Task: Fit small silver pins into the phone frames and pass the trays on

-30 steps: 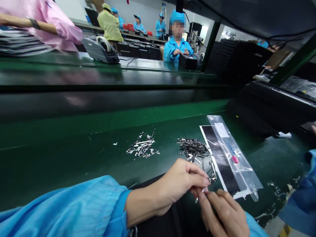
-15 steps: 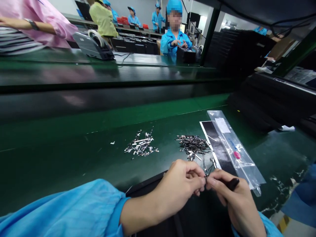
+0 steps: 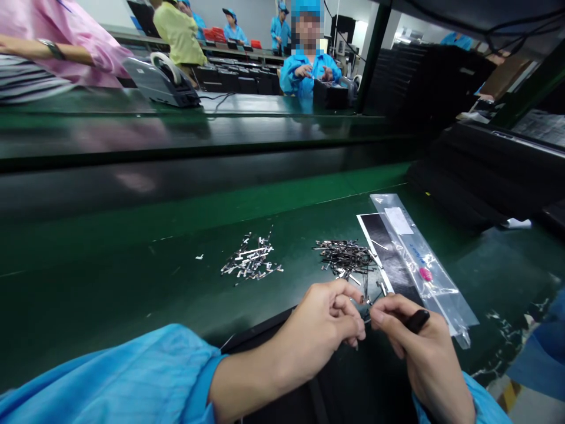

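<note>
My left hand (image 3: 322, 327) and my right hand (image 3: 415, 347) meet fingertip to fingertip low in the view, pinching a small metal part (image 3: 364, 306) between them. A thin black tool (image 3: 417, 321) lies across my right hand's fingers. Just beyond the hands lies a dark pile of small metal parts (image 3: 346, 259). A brighter pile of silver metal parts (image 3: 251, 262) sits further left on the green bench (image 3: 110, 282). A black tray edge (image 3: 265, 330) shows under my wrists.
A clear plastic bag (image 3: 419, 265) lies over a black strip (image 3: 388, 259) to the right of the piles. A dark conveyor (image 3: 176, 176) runs behind the bench. Stacked black trays (image 3: 477, 171) stand at the right. Other people work at benches beyond.
My hands rose a little towards the dark pile. My right hand turned over, and the black tool now shows across its fingers.
</note>
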The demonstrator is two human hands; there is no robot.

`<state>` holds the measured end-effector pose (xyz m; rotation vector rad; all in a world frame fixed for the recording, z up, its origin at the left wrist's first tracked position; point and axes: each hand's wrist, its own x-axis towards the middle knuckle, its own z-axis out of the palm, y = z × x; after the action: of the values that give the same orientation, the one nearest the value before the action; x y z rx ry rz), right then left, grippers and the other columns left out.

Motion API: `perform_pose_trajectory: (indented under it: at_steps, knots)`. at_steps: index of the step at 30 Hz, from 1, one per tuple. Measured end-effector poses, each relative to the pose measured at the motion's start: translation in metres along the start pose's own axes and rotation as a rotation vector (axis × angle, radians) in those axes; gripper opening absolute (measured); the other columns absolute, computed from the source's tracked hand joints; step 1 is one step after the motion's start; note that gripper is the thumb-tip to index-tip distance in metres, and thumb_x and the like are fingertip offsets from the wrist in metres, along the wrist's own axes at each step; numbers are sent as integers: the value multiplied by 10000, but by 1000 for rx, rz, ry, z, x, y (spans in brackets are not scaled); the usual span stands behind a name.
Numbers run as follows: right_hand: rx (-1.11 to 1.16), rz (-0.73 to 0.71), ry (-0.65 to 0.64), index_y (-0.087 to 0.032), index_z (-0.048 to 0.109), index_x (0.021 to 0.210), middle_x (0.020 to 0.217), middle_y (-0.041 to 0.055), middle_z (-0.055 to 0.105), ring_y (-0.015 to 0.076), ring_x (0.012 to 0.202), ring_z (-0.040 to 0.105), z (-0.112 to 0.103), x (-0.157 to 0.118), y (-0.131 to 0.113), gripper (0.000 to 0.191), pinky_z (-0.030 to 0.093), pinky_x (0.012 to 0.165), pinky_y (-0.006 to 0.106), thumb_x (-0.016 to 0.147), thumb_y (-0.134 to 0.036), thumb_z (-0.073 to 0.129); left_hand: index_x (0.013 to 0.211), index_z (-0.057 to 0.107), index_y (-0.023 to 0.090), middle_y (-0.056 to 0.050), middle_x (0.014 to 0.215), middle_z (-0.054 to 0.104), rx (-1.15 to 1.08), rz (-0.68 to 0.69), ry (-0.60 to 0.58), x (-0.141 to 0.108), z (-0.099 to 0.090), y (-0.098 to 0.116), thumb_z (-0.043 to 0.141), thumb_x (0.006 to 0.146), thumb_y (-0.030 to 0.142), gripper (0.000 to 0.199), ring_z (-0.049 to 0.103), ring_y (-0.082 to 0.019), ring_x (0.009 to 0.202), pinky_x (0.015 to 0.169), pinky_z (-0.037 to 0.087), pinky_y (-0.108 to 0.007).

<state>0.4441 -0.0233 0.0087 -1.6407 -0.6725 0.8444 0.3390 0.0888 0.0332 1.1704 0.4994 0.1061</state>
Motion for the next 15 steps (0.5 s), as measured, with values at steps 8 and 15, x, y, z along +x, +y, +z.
perform_pose_trajectory:
  at_steps: [8,15]
  knots:
    - [76,121,-121,-189,624,810,617,19,545,57,473,350,1,-7,-8,256,192,395,194,653,-393,623,900,407,135,33,590,502,96,26,20,1,0,-1,553,642,159,298,485,-106,543,542,382,-228]
    - [154,187,-104,-147,599,691,576,14,503,45,452,333,1,-3,-6,257,156,389,199,611,-385,651,700,438,148,28,583,491,266,32,29,0,2,-2,526,662,109,103,472,-106,563,537,377,-212]
